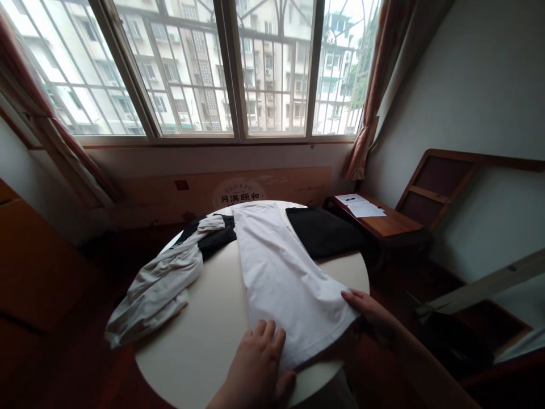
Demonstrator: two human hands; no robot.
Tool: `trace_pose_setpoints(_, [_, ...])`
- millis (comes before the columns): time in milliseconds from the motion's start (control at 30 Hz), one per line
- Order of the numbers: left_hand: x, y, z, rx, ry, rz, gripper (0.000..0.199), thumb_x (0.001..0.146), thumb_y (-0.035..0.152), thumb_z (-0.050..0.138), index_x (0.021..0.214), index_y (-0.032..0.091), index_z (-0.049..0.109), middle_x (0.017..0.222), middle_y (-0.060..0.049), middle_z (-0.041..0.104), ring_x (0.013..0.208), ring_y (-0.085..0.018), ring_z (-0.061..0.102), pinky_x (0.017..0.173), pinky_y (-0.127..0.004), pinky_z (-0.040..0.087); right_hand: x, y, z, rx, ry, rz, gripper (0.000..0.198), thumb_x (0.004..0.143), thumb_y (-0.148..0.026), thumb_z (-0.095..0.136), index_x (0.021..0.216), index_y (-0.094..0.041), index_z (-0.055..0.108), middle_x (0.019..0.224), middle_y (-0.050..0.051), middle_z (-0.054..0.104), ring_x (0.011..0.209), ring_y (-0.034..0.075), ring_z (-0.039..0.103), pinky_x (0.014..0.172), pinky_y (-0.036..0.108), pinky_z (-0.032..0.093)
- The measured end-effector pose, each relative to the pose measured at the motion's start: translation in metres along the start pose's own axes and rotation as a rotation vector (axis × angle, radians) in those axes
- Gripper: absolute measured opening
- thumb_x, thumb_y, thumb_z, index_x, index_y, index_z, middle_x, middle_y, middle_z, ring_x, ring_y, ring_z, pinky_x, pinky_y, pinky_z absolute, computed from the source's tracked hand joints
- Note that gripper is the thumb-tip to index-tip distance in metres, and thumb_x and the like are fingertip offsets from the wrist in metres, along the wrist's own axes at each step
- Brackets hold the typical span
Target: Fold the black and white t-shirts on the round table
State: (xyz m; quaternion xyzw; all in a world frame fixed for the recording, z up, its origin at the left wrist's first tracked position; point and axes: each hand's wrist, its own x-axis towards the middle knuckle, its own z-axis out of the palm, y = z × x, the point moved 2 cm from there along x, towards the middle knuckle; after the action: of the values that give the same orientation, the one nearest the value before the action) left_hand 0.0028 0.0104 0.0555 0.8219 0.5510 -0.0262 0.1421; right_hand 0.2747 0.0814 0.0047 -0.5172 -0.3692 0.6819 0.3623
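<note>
A white garment, seemingly a T-shirt folded lengthwise, stretches across the round white table from the far rim toward me. My right hand pinches its near right corner, thumb on top and fingers underneath, lifting that side slightly. At the near left corner, my left hand grips the hem; the fingers rest on the cloth and the thumb is by the edge. A folded black garment lies to the right of it. On the left, a crumpled light grey garment partly covers a black one.
Beyond the table, a printed cardboard panel leans below the barred window. To the right stands a wooden chair with paper sheets and a pen on it. A wooden cabinet is at the left.
</note>
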Motion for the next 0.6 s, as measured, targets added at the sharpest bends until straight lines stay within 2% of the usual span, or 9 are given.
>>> trace_pose_setpoints(100, [-0.012, -0.003, 0.008, -0.044, 0.064, 0.016, 0.041, 0.084, 0.035, 0.064, 0.121, 0.017, 0.065, 0.125, -0.013, 0.062, 0.113, -0.032, 0.054, 0.1, -0.049, 0.048, 0.001, -0.004, -0.001, 0.115, 0.076, -0.063, 0.047, 0.082, -0.051, 0.075, 0.108, -0.014, 0.061, 0.06, -0.006, 0.048, 0.039, 0.006, 0.045, 0.031, 0.017, 0.041])
trace_pose_setpoints(167, [-0.018, -0.007, 0.011, -0.053, 0.089, 0.032, 0.039, 0.081, 0.022, 0.062, 0.12, 0.018, 0.065, 0.123, -0.01, 0.063, 0.11, -0.03, 0.055, 0.099, -0.046, 0.05, 0.001, -0.003, -0.002, 0.159, 0.103, -0.089, 0.043, 0.082, -0.049, 0.075, 0.104, -0.015, 0.06, 0.06, -0.007, 0.046, 0.04, 0.005, 0.043, 0.029, 0.014, 0.037])
trace_pose_setpoints(300, [-0.024, -0.016, 0.022, -0.035, 0.175, 0.044, 0.05, 0.07, 0.002, 0.055, 0.113, 0.022, 0.067, 0.118, -0.005, 0.066, 0.106, -0.026, 0.059, 0.095, -0.04, 0.053, 0.0, 0.003, -0.003, 0.173, 0.115, -0.101, 0.043, 0.082, -0.05, 0.076, 0.103, -0.016, 0.06, 0.06, -0.007, 0.048, 0.04, 0.004, 0.044, 0.029, 0.012, 0.035])
trace_pose_setpoints(400, [-0.027, -0.027, 0.035, -0.028, 0.354, 0.085, 0.051, 0.074, 0.0, 0.053, 0.114, 0.028, 0.068, 0.117, -0.003, 0.069, 0.106, -0.023, 0.063, 0.093, -0.036, 0.056, -0.002, 0.007, -0.002, 0.18, 0.11, -0.096, 0.048, 0.079, -0.054, 0.079, 0.101, -0.016, 0.06, 0.058, -0.007, 0.047, 0.039, 0.004, 0.044, 0.03, 0.012, 0.035])
trace_pose_setpoints(467, [-0.033, -0.037, 0.04, 0.0, 0.508, 0.123, 0.05, 0.08, 0.0, 0.05, 0.118, 0.028, 0.067, 0.119, -0.004, 0.07, 0.107, -0.022, 0.066, 0.091, -0.032, 0.058, -0.004, 0.008, -0.001, 0.191, 0.093, -0.093, 0.058, 0.071, -0.059, 0.085, 0.1, -0.015, 0.06, 0.057, -0.008, 0.047, 0.038, 0.002, 0.04, 0.031, 0.012, 0.037])
trace_pose_setpoints(533, [-0.042, -0.048, 0.038, 0.041, 0.659, 0.173, 0.051, 0.084, 0.001, 0.047, 0.126, 0.025, 0.065, 0.124, -0.007, 0.07, 0.112, -0.021, 0.067, 0.093, -0.029, 0.059, -0.009, 0.007, 0.003, 0.191, 0.07, -0.102, 0.067, 0.062, -0.062, 0.089, 0.1, -0.014, 0.06, 0.058, -0.009, 0.047, 0.038, 0.0, 0.036, 0.032, 0.012, 0.038])
trace_pose_setpoints(600, [-0.056, -0.058, 0.03, 0.063, 0.777, 0.234, 0.051, 0.089, 0.002, 0.043, 0.131, 0.024, 0.063, 0.129, -0.008, 0.069, 0.117, -0.02, 0.067, 0.098, -0.026, 0.057, -0.018, 0.008, 0.008, 0.162, 0.046, -0.116, 0.071, 0.059, -0.062, 0.09, 0.103, -0.014, 0.06, 0.059, -0.009, 0.048, 0.038, 0.0, 0.037, 0.035, 0.013, 0.041])
